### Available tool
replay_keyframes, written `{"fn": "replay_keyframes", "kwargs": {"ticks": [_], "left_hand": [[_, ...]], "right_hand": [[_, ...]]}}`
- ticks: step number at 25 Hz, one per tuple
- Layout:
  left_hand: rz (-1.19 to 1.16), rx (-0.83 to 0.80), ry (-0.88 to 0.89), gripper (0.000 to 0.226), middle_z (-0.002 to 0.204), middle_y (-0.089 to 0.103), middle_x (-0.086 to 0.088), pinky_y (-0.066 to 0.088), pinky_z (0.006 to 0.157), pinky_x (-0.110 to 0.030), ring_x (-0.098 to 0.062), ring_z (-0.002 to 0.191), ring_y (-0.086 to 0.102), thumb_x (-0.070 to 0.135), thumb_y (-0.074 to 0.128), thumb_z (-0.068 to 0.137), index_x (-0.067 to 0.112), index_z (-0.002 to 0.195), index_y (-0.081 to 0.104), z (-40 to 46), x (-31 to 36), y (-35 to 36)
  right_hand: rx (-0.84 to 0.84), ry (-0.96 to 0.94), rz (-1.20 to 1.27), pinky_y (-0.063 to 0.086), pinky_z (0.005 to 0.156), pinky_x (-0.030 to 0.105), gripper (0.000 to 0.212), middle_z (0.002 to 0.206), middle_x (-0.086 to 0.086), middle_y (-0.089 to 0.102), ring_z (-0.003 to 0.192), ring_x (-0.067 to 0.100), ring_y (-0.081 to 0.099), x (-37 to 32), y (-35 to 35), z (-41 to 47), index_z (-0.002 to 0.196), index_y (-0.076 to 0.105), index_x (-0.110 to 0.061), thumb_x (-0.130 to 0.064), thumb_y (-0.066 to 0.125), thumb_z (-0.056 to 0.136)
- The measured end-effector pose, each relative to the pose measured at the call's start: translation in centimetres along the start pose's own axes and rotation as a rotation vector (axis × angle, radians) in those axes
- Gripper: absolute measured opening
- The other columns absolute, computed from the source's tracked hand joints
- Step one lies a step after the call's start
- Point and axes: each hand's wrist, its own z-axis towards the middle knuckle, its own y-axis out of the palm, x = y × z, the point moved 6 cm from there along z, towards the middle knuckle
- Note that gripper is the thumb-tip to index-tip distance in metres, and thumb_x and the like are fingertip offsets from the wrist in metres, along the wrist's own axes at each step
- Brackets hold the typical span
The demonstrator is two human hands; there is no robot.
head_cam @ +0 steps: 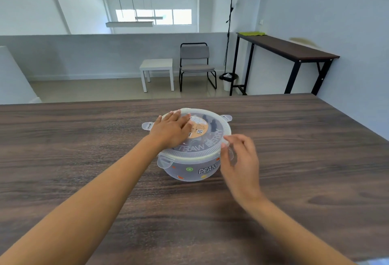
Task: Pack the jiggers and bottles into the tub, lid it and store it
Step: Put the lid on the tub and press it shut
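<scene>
A round translucent tub (189,171) with fruit dots and the word PEANUT stands in the middle of the dark wood table (84,138). Its clear lid (212,138), with an orange label and the word STRAWBERRY, lies on top. My left hand (171,131) presses flat on the lid's left half, fingers spread. My right hand (240,159) is at the tub's right side, with fingers curled around a lid clip (230,153). Other clips stick out at the front left (165,162), far left (147,126) and far right (226,117). Dark shapes show dimly through the lid.
Beyond the table's far edge are a white side table (156,67), a grey chair (195,62), a floor lamp (230,22) and a long dark console table (290,51) along the right wall.
</scene>
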Motion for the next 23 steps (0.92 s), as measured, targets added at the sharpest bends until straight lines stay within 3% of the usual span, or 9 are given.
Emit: {"fn": "replay_keyframes", "kwargs": {"ticks": [3,5,6,8,12,18,23], "left_hand": [[0.054,-0.051,-0.008,0.055,0.161,0.0,0.001,-0.002,0.118,-0.044,-0.018,0.148,-0.002,0.05,0.011,0.096,0.035,0.148,0.007,0.1,-0.2,0.4],[0.055,-0.047,-0.01,0.055,0.161,-0.001,0.002,-0.003,0.118,-0.043,-0.017,0.147,-0.002,0.05,0.011,0.096,0.035,0.148,0.006,0.1,-0.2,0.3],[0.056,-0.047,-0.009,0.055,0.161,-0.001,0.002,-0.003,0.118,-0.043,-0.017,0.147,-0.003,0.05,0.01,0.096,0.035,0.148,0.006,0.1,-0.1,0.3],[0.067,-0.049,-0.008,0.055,0.161,-0.002,0.002,-0.003,0.118,-0.043,-0.017,0.147,-0.003,0.05,0.01,0.096,0.035,0.148,0.005,-0.1,0.0,0.3],[0.075,-0.062,-0.002,0.054,0.161,-0.003,0.002,-0.003,0.118,-0.044,-0.018,0.147,-0.004,0.048,0.011,0.097,0.035,0.149,0.004,-0.2,0.3,0.3],[0.084,-0.072,0.013,0.054,0.161,-0.003,0.004,-0.003,0.118,-0.042,-0.018,0.147,-0.004,0.049,0.01,0.097,0.035,0.149,0.003,-0.1,0.2,0.5],[0.088,-0.084,0.028,0.054,0.161,-0.004,0.004,-0.003,0.118,-0.042,-0.018,0.147,-0.004,0.048,0.01,0.096,0.035,0.149,0.003,0.1,0.1,0.8]], "right_hand": [[-0.041,0.101,0.042,0.021,0.103,0.0,0.045,0.132,0.007,0.046,0.122,0.012,0.042,0.0,0.9,-3.5,0.131,0.048,0.0,-0.011,0.059,0.088],[-0.19,0.159,0.077,0.001,0.11,0.002,0.065,0.154,-0.003,0.01,0.143,0.005,0.008,-0.3,2.8,-5.1,0.147,0.009,-0.009,-0.023,0.046,0.095],[-0.239,0.173,0.081,-0.008,0.11,0.005,0.068,0.154,-0.008,-0.009,0.142,0.0,-0.01,-0.3,3.7,-5.6,0.143,-0.01,-0.016,-0.028,0.04,0.097],[-0.26,0.201,0.082,-0.015,0.111,0.011,0.067,0.148,-0.01,-0.029,0.137,-0.002,-0.028,-0.6,4.7,-6.0,0.134,-0.024,-0.023,-0.031,0.031,0.099],[-0.155,0.252,0.135,-0.015,0.112,0.014,0.064,0.149,-0.006,-0.029,0.139,0.004,-0.028,-1.0,5.7,-6.1,0.135,-0.022,-0.021,-0.025,0.031,0.099],[-0.094,0.347,0.251,-0.016,0.11,0.009,0.061,0.146,-0.016,-0.032,0.136,-0.006,-0.029,-0.8,7.1,-6.2,0.134,-0.024,-0.03,-0.038,0.021,0.094],[-0.088,0.413,0.389,-0.01,0.117,0.024,0.057,0.148,-0.015,-0.031,0.138,-0.004,-0.026,-0.9,7.5,-6.3,0.133,-0.026,-0.033,-0.03,0.02,0.099]]}}
